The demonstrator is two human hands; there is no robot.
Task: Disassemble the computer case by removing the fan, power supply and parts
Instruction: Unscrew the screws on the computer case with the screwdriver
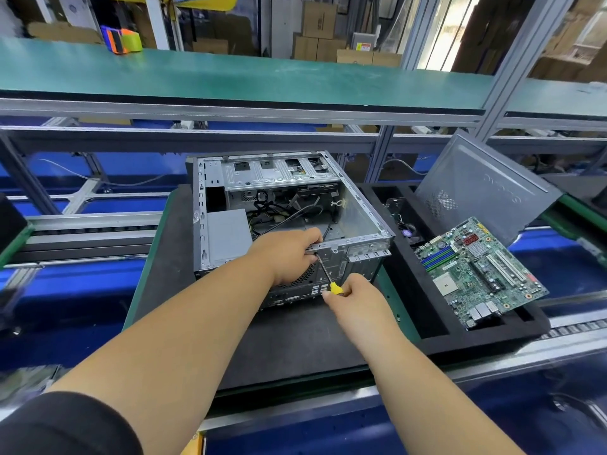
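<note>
An open grey computer case (pixel 361 218) lies on a black mat, its side panel off. Inside it, the grey power supply (pixel 228 236) sits at the left and black cables (pixel 295 211) trail across the middle. My left hand (pixel 289 254) grips the case's near rear edge, fingers curled over the rim above the fan grille (pixel 303 279). My right hand (pixel 356 298) holds a yellow-handled screwdriver (pixel 328 277), whose tip meets the rear panel close to the left hand's fingers.
A green motherboard (pixel 476 274) lies tilted in a black foam tray (pixel 437 336) to the right. The grey side panel (pixel 486 185) leans behind it. A green shelf (pixel 230 77) runs across the back; blue conveyor rails flank the mat (pixel 289 343).
</note>
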